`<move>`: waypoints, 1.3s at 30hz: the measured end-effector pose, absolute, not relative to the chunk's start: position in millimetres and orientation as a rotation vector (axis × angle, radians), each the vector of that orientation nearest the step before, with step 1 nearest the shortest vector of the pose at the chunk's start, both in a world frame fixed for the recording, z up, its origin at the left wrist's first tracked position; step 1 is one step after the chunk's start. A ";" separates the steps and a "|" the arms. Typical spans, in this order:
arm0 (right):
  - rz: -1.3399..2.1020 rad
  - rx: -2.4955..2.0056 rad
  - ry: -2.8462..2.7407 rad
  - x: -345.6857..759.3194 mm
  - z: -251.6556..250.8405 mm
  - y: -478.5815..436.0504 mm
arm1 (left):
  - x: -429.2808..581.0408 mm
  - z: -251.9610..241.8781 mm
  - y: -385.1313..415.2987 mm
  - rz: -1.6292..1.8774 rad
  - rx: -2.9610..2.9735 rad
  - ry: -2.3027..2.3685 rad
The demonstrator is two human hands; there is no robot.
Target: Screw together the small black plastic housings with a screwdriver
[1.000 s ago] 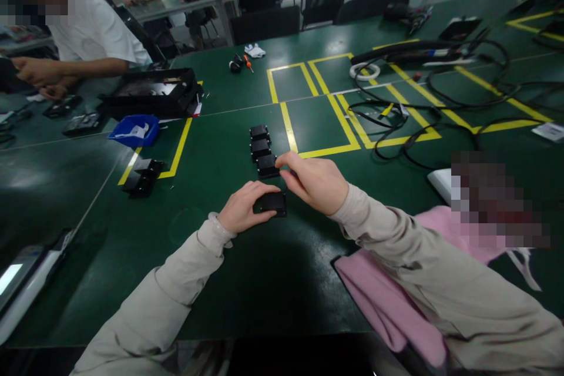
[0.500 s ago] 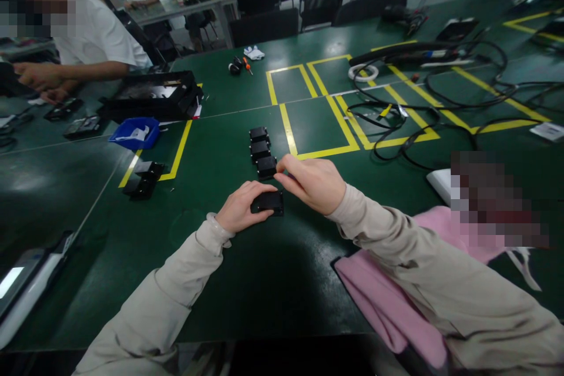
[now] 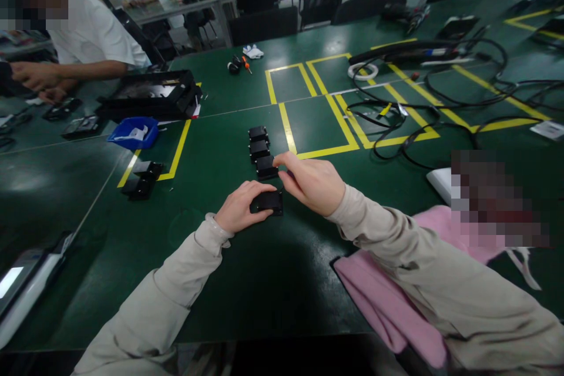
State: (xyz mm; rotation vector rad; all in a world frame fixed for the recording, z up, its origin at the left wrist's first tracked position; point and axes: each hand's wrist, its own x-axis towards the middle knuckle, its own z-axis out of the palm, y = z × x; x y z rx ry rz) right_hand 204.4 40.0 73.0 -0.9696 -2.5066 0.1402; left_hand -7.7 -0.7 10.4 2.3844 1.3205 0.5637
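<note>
On the green table (image 3: pixel 247 282), my left hand (image 3: pixel 240 207) is closed around a small black box-shaped part (image 3: pixel 268 202) that rests on the surface. My right hand (image 3: pixel 311 182) hovers just right of it, fingers pinched together at the part's upper edge; what the fingertips hold is too small to make out. Directly beyond lies a short row of three similar black parts (image 3: pixel 259 150), the nearest one almost touching my right fingertips.
Yellow tape rectangles (image 3: pixel 326 123) mark the table. Black cables (image 3: pixel 423 111) and a tape roll (image 3: pixel 363 71) lie at the right. A blue bin (image 3: pixel 132 132), a black tray (image 3: pixel 152 94) and more black parts (image 3: pixel 141 179) sit at the left. Another person's arms (image 3: pixel 53 73) work far left. A pink cloth (image 3: pixel 388 299) lies near right.
Both hands stayed on the near black part. My right fingertips shifted slightly left and away, toward the row of parts.
</note>
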 end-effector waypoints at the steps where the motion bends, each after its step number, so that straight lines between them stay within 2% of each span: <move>1: 0.141 -0.968 -2.511 204.2 73.1 40.0 | -7.9 10.2 -0.6 0.560 2.386 1.321; 39: 0.076 -1.019 -2.557 203.7 73.5 39.1 | -8.2 10.0 -0.8 0.571 2.392 1.312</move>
